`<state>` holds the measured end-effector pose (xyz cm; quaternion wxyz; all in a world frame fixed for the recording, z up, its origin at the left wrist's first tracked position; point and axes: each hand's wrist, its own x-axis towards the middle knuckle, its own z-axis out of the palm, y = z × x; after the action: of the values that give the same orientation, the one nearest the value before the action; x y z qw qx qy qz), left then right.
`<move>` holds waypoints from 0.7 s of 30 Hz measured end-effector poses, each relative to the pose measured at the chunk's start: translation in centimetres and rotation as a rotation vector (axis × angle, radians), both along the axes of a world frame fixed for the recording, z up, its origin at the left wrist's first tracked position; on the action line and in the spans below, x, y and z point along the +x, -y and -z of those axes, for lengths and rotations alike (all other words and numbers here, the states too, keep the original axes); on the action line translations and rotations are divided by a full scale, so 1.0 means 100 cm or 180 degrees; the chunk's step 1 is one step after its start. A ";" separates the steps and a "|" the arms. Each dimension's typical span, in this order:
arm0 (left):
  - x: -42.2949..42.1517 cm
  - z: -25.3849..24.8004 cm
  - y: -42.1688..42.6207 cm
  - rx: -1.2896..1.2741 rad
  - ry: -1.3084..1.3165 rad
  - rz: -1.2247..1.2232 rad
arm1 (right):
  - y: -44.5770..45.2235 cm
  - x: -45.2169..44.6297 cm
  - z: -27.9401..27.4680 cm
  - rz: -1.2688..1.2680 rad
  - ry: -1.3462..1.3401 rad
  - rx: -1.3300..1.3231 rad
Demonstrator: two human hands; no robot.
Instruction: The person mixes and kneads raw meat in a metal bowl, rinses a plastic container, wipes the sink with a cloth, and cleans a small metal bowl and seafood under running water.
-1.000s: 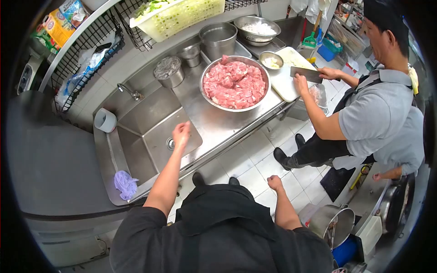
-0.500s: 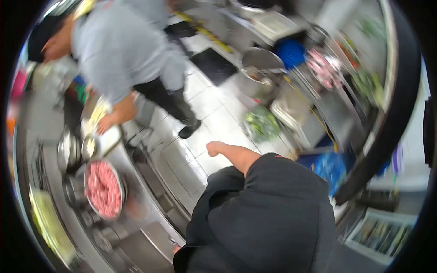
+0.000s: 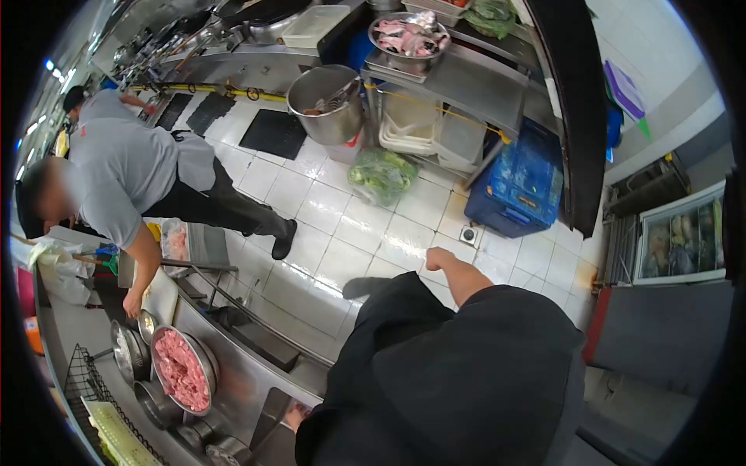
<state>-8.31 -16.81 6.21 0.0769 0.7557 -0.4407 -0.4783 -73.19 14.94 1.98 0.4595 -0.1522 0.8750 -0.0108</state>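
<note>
My right hand [image 3: 441, 258] hangs out over the tiled floor, its fingers curled into a fist with nothing visible in it. My left hand [image 3: 294, 416] is at the edge of the steel counter [image 3: 241, 369], mostly hidden by my black clothing; the fingers that show look curled. Against it lies a flat, dark metal shape [image 3: 270, 412] with a bright edge, like a broad blade, though I cannot tell whether I hold it. Farther along the counter stands a big steel bowl of raw pink meat [image 3: 183, 369].
A co-worker [image 3: 128, 147] in a grey shirt leans over the counter, one hand by a white cutting board [image 3: 162, 297]. A steel pot [image 3: 326, 105], bagged greens [image 3: 382, 177] and a blue bin [image 3: 517, 182] stand on the floor. A meat bowl [image 3: 409, 37] tops the shelf.
My view has swung, so the pot, greens and shelf sit farther left and higher. My right hand appears farther right, still closed. The co-worker appears lower and farther left, arm still at the counter.
</note>
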 end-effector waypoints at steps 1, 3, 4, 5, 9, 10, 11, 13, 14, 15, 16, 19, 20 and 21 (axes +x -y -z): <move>0.002 0.003 0.001 0.0064 -0.0081 -0.0019 | -0.023 0.010 0.002 0.0045 0.0017 0.0008; 0.005 0.005 -0.004 0.0187 -0.0186 -0.0063 | -0.063 0.025 0.001 0.0292 0.0041 0.0104; 0.007 0.007 -0.007 0.0236 -0.0227 -0.0081 | -0.080 0.034 0.004 0.0319 0.0041 0.0107; 0.009 0.010 -0.010 0.0283 -0.0264 -0.0102 | -0.094 0.044 0.006 0.0252 0.0064 0.0121; 0.020 0.030 -0.033 0.0439 -0.0287 -0.0178 | -0.118 0.055 0.011 0.0049 0.0158 0.0170; 0.025 0.036 -0.038 0.0466 -0.0268 -0.0190 | -0.116 0.052 0.008 -0.0020 0.0181 0.0126; 0.030 0.042 -0.043 0.0491 -0.0266 -0.0201 | -0.111 0.047 0.005 -0.0035 0.0182 0.0131; 0.034 0.051 -0.056 0.0584 -0.0254 -0.0280 | -0.097 0.035 -0.002 -0.0092 0.0053 -0.0022; 0.035 0.049 -0.065 0.0618 -0.0288 -0.0323 | -0.089 0.029 -0.004 -0.0136 -0.0135 -0.0211; 0.035 0.047 -0.073 0.0653 -0.0321 -0.0369 | -0.080 0.022 -0.006 -0.0171 -0.0325 -0.0404; 0.035 0.047 -0.079 0.0690 -0.0345 -0.0397 | -0.068 0.013 -0.002 -0.0169 -0.0413 -0.0476; 0.044 0.046 -0.099 0.0772 -0.0512 -0.0546 | -0.040 0.008 -0.009 -0.0256 -0.0550 -0.0744; 0.044 0.044 -0.105 0.0791 -0.0590 -0.0599 | -0.034 0.000 -0.015 -0.0345 -0.0614 -0.0949; 0.044 0.044 -0.108 0.0809 -0.0693 -0.0656 | -0.031 -0.005 -0.015 -0.0374 -0.0648 -0.0960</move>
<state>-3.94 -6.05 1.85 0.0766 0.7443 -0.2862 -0.5986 -73.72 18.01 3.48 0.3404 -0.2704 0.8951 -0.0995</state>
